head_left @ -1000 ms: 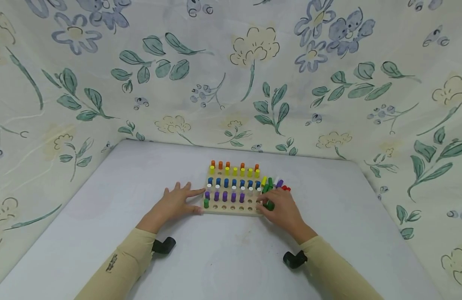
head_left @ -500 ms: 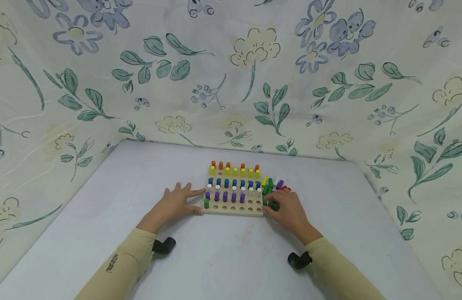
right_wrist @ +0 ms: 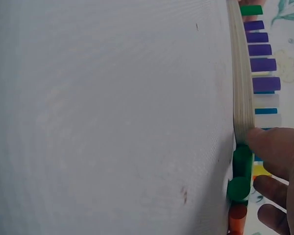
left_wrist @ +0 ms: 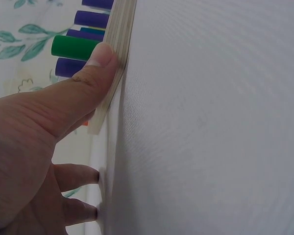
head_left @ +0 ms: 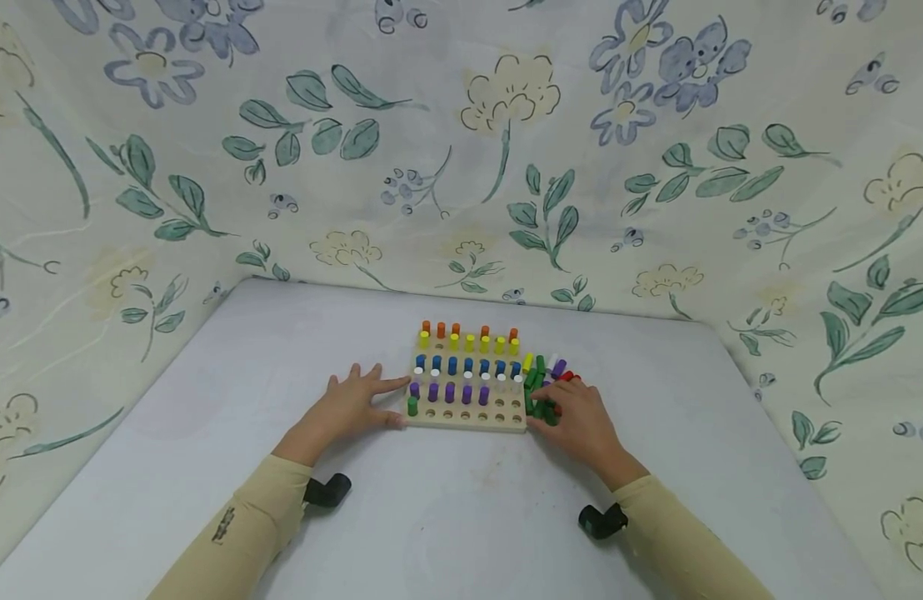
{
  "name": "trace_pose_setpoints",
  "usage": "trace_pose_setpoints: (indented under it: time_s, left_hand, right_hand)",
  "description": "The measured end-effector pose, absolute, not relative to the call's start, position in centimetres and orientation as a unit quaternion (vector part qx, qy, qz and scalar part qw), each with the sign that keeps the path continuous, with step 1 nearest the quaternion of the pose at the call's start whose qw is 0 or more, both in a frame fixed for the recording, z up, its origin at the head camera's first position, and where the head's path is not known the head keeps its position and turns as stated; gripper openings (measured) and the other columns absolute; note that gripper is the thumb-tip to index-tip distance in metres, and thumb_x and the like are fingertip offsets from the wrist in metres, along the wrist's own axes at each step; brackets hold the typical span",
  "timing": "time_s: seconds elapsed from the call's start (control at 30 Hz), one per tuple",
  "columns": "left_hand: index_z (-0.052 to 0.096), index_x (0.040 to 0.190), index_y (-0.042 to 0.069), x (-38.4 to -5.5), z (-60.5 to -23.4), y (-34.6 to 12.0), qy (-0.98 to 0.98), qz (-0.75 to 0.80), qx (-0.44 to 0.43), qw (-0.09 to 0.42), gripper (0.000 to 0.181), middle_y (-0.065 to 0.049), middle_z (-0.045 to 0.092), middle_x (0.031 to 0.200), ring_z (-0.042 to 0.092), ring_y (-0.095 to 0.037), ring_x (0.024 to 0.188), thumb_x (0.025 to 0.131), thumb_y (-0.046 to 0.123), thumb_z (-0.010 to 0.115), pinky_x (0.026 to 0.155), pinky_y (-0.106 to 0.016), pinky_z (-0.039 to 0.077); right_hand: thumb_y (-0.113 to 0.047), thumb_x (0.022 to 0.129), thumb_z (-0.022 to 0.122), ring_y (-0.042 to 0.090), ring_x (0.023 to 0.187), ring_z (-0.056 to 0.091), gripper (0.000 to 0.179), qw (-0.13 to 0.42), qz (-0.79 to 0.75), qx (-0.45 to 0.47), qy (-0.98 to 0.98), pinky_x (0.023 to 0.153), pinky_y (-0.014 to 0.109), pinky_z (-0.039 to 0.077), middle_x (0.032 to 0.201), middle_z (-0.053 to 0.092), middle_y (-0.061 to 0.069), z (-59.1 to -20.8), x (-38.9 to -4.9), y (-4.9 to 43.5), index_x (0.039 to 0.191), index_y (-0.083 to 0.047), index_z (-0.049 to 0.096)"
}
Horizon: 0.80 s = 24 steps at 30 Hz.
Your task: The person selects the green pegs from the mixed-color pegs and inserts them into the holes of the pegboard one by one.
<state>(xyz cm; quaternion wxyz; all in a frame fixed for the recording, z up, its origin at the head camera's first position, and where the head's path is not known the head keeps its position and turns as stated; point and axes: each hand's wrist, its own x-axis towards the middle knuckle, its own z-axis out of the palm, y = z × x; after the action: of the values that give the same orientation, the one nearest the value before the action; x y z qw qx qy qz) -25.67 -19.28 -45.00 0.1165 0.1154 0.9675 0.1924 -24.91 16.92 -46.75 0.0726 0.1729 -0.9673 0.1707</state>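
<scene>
A wooden pegboard (head_left: 461, 426) carries rows of upright orange, yellow, blue, white and purple pegs, with one green peg (head_left: 412, 407) in the front left hole. My left hand (head_left: 352, 404) rests at its left edge, fingers spread; the thumb (left_wrist: 101, 58) lies against the board beside that green peg. Just off the right edge, my right hand (head_left: 577, 418) reaches over a pile of loose pegs (head_left: 532, 379). In the right wrist view, the right thumb (right_wrist: 277, 147) is at the board's corner and the other fingers hover beside loose green pegs (right_wrist: 239, 189), bent but gripping nothing visible.
Loose yellow (head_left: 528, 362), purple (head_left: 558, 367) and red (head_left: 569, 377) pegs lie right of the board, partly behind the right hand. The white table (head_left: 431, 517) ends at a floral cloth backdrop (head_left: 401, 200). Each wrist wears a black camera (head_left: 604, 522).
My right hand has drawn right from over the board's front right holes to the loose pegs, uncovering those holes and more green pegs. The left hand stays in place.
</scene>
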Motion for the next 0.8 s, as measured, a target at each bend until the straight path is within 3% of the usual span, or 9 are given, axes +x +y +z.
trace_pose_setpoints:
  time_s: [0.47,0.63,0.8]
  left_hand:
    - [0.051,0.151,0.022,-25.58,-44.8,-19.28,0.966,0.195,0.125,0.115,0.078,-0.033,0.027,0.159,0.011,-0.062,0.145,0.085,0.055,0.075,0.112,-0.079,0.005]
    - [0.051,0.151,0.022,-25.55,-44.7,-19.27,0.967,0.193,0.126,0.112,0.077,-0.034,0.027,0.159,0.011,-0.062,0.145,0.085,0.054,0.075,0.112,-0.079,0.005]
    - [0.051,0.151,0.022,-25.56,-44.65,-19.31,0.967,0.191,0.124,0.112,0.077,-0.034,0.027,0.159,0.012,-0.063,0.145,0.085,0.054,0.075,0.112,-0.079,0.005]
  right_hand:
    - [-0.034,0.086,0.081,0.026,0.118,0.057,0.041,0.056,0.16,0.166,-0.971,0.096,0.049,0.048,0.125,0.07,0.004,-46.8,-24.83,17.2,0.124,-0.021,0.073]
    - [-0.033,0.085,0.081,0.023,0.108,0.058,0.042,0.063,0.176,0.16,-0.969,0.091,0.045,0.048,0.121,0.071,0.002,-46.77,-24.69,17.22,0.124,-0.02,0.073]
    - [-0.034,0.085,0.082,0.018,0.093,0.055,0.042,0.071,0.191,0.154,-0.967,0.084,0.04,0.046,0.107,0.071,-0.001,-46.9,-24.58,17.29,0.124,-0.019,0.073]
